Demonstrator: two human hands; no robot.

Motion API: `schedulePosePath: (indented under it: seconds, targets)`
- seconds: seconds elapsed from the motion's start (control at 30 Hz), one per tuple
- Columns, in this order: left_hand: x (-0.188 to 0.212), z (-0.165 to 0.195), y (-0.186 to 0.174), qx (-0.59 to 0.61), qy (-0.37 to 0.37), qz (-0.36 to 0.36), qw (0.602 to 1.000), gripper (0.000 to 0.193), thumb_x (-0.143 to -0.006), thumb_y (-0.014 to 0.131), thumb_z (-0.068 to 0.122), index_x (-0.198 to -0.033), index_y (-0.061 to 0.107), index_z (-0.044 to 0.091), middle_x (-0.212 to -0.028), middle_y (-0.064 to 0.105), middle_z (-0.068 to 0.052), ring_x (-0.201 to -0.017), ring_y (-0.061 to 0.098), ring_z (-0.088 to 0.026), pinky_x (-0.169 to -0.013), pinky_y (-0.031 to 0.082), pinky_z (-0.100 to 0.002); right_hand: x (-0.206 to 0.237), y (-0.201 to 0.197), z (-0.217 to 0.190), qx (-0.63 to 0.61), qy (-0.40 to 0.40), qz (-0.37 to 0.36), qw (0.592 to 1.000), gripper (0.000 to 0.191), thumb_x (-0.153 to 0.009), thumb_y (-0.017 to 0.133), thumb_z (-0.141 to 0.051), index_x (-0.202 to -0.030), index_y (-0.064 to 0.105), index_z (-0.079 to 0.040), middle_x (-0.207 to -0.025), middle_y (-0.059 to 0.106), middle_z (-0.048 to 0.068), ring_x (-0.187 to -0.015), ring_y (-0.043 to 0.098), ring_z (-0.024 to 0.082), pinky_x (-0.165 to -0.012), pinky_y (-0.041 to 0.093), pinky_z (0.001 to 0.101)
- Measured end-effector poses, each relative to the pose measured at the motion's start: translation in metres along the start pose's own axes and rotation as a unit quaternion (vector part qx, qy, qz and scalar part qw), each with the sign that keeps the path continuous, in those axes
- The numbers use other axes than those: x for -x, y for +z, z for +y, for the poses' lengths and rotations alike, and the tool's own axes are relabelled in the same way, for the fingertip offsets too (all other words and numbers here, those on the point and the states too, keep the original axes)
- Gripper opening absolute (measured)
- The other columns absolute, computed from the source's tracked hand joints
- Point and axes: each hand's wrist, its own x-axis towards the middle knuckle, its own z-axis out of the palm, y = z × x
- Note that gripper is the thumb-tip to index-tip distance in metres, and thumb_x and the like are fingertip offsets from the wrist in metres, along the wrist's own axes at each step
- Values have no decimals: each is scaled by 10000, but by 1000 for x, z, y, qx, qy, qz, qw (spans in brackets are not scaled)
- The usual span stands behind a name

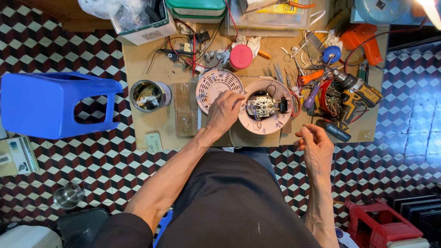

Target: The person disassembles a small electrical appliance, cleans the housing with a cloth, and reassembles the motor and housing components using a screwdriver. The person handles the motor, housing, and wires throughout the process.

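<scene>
Left hand (223,111) stretched forward, fingers pinching at the opened pink casing (265,111), wiring exposed, right hand (314,144) loosely curled, empty.

Bare forearms and hands (224,111); dark short sleeves; dark apron-like garment over the lap; blue trousers beneath.

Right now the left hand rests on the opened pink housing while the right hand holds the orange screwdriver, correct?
Not quite. The left hand does rest on the pink housing, but the right hand holds no orange screwdriver; that lies on the bench, apart from it, in the head view.
</scene>
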Motion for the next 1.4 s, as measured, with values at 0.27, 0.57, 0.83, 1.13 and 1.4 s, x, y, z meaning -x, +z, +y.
schedulePosePath:
  seconds: [0.27,0.57,0.83,1.13,1.4]
  targets:
    - [32,47,1,-40,15,11,999,387,-813,798,220,-1151,651,104,-1109,639,-166,-992,659,-377,-824,542,-454,34,-25,19,119,11,-41,992,419,-989,625,-277,-1275,649,29,-1038,723,112,-837,661,131,-729,536,269]
    - [103,19,75,95,-263,13,960,532,-1005,508,224,-1504,362,110,-962,727,-227,-827,706,-415,-741,536,-501,-80,-10,133,-65,46,-200,977,441,-1009,619,-259,-1347,640,23,-1081,664,110,-904,615,184,-790,517,292]
    - [136,22,97,208,-340,48,916,336,-1000,543,208,-1238,651,-4,-909,725,-96,-760,680,-171,-612,572,-314,-122,-10,108,4,3,-297,955,409,-972,628,-185,-1347,657,-23,-1095,721,68,-972,625,141,-883,479,267]
    - [131,45,96,288,-401,78,866,369,-1000,537,222,-1306,615,31,-1023,696,-101,-834,680,-150,-641,622,-301,-163,3,86,-108,78,-426,895,498,-934,634,-99,-1428,601,-49,-1141,712,37,-964,638,111,-872,517,265]
    - [118,39,86,305,-399,61,863,395,-993,526,234,-1314,616,23,-1018,708,-72,-838,698,-142,-654,648,-304,-169,3,69,-35,-15,-429,903,474,-931,674,-110,-1397,611,-47,-1208,724,54,-1052,660,126,-935,525,270]
